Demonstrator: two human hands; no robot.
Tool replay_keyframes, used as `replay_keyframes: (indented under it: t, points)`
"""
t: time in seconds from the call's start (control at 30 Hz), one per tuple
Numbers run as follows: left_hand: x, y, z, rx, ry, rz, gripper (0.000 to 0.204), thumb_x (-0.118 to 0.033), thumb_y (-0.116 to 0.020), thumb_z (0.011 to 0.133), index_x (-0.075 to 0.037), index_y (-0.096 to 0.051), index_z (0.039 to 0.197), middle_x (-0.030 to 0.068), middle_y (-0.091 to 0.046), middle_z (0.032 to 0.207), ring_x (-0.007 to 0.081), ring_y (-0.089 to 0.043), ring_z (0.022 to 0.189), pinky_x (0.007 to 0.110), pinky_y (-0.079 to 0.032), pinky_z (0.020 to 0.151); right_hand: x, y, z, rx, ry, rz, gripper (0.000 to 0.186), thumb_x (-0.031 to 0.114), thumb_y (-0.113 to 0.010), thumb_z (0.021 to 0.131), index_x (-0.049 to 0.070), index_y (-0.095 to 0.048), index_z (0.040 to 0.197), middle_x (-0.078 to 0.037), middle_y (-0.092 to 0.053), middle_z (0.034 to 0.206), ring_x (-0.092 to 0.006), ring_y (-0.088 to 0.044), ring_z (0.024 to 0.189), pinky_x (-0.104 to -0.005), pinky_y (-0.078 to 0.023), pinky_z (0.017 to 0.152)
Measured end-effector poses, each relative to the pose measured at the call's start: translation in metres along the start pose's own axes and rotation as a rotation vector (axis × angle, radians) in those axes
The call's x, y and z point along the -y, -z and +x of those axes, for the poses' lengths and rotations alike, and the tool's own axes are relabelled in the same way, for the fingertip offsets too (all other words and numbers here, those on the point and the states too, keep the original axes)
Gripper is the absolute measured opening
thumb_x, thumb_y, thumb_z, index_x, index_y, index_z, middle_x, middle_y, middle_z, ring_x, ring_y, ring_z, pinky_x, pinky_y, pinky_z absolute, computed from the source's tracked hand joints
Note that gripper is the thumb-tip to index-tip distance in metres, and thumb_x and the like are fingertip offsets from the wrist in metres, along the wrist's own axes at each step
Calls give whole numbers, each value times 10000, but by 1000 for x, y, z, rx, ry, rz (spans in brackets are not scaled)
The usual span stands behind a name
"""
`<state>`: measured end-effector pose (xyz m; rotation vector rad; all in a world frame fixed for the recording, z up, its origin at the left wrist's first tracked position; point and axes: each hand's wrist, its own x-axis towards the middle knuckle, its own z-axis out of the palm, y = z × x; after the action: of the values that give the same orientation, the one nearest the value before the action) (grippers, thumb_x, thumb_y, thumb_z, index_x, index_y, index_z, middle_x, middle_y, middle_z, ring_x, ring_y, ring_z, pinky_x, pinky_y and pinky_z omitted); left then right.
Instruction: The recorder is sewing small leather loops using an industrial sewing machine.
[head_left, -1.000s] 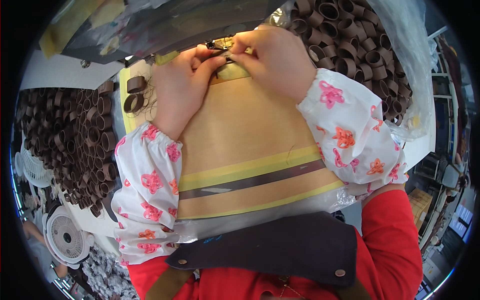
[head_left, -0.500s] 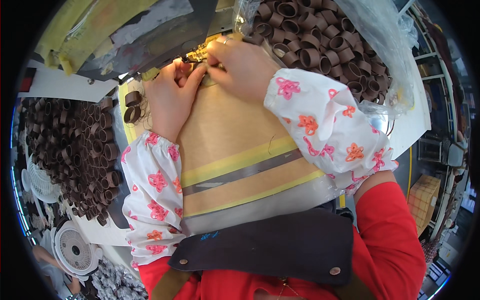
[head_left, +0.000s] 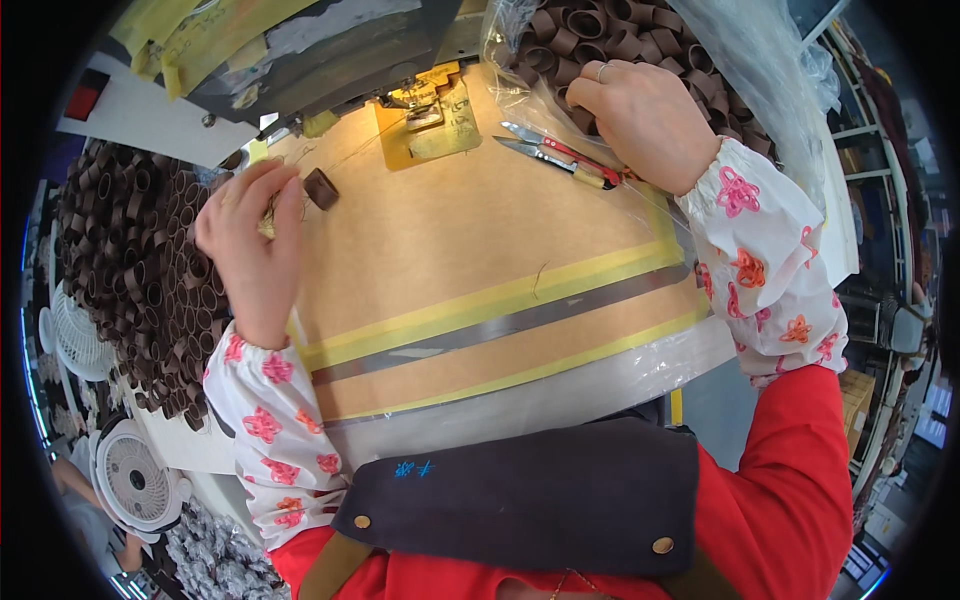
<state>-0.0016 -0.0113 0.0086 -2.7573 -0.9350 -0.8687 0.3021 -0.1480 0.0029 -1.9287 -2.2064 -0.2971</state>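
Fingers of my left hand (head_left: 248,245) are curled together at the left edge of the desk (head_left: 450,250), the tips just beside one small brown loop (head_left: 321,188) that lies flat on the board; whether they pinch a thread I cannot tell. Fingers of my right hand (head_left: 645,115) are bent into the far right heap of brown loops (head_left: 590,30), inside its clear plastic bag (head_left: 760,70), closing on something I cannot make out.

A second ago both hands were pressed together at the far edge, under the sewing machine's needle plate (head_left: 430,120). Now they have parted, one to each side, which I take to mean that one loop is stitched and put down, and the next is being fetched.

Counted: one loose loop on the desk, one pair of red-handled thread snips (head_left: 560,155) near my right wrist, one yellow needle plate, two heaps of loops, the other (head_left: 120,270) on the left, too many to number. Two white fans (head_left: 135,478) stand at near left.
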Motion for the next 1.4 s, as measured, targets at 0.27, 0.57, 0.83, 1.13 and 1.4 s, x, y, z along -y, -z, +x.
replay_keyframes:
  t: [0.27,0.57,0.83,1.13,1.4]
  points:
    - [-51,-66,12,97,73,-279,228,-72,-531,798,55,-538,986,202,-563,945,367,-508,908,428,-402,799,43,-11,44,-391,-62,592,157,61,-556,671,31,-646,796,-127,-599,729,-309,-577,672,-374,-477,633]
    - [-45,-57,18,188,342,-666,168,-92,-600,802,-27,-570,954,68,-561,619,138,-513,509,262,-400,497,64,-59,58,-54,-292,992,231,55,-489,773,9,-627,952,-48,-582,607,-83,-516,547,-241,-405,516]
    - [-43,-55,21,330,343,-997,147,-125,-632,805,-4,-609,886,-20,-507,621,40,-400,543,197,-334,478,68,-44,60,120,-394,1260,215,70,-517,750,10,-579,946,-115,-617,649,-185,-582,550,-299,-451,530]
    - [-35,-57,26,382,271,-992,230,-212,-560,873,14,-579,831,-11,-490,606,56,-404,576,220,-359,529,65,-48,50,-359,-116,912,248,3,-619,688,44,-562,925,-60,-535,725,-197,-542,557,-298,-449,527]
    - [-37,-60,25,322,400,-989,230,-227,-561,868,-2,-589,829,-4,-503,598,63,-432,571,221,-370,533,76,-47,46,-281,-182,1040,230,9,-617,731,49,-542,944,-87,-596,811,-200,-591,620,-270,-474,536]
